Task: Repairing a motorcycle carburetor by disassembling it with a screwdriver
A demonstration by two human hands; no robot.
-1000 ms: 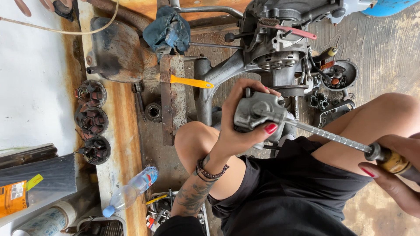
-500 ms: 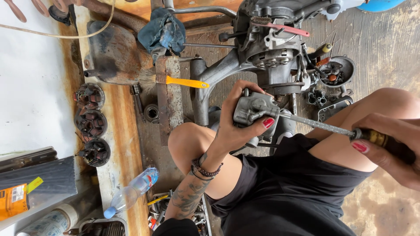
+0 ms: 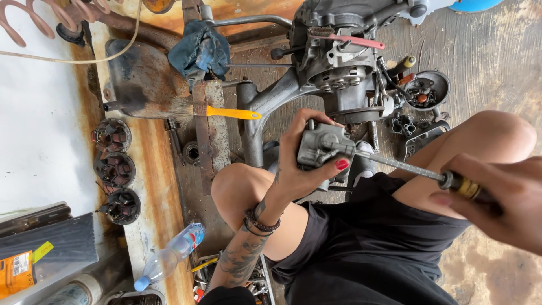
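Head view: your left hand is clamped round the grey cast-metal part, held above your knees. Your right hand closes on the screwdriver, its slim steel shaft meeting the casting's side. Whether any fastener is out yet, I cannot tell. Beyond, the oily engine sits stripped on rusty boards.

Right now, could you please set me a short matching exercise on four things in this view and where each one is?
Things:
1. carburettor
2. screwdriver
3. brush
4. bottle

Places:
A. lying on the rusty plate beside the blue rag
B. gripped in the left hand
C. on the floor by the left forearm
D. held in the right hand, tip at the metal part

Pairs: 1-B, 2-D, 3-A, 4-C
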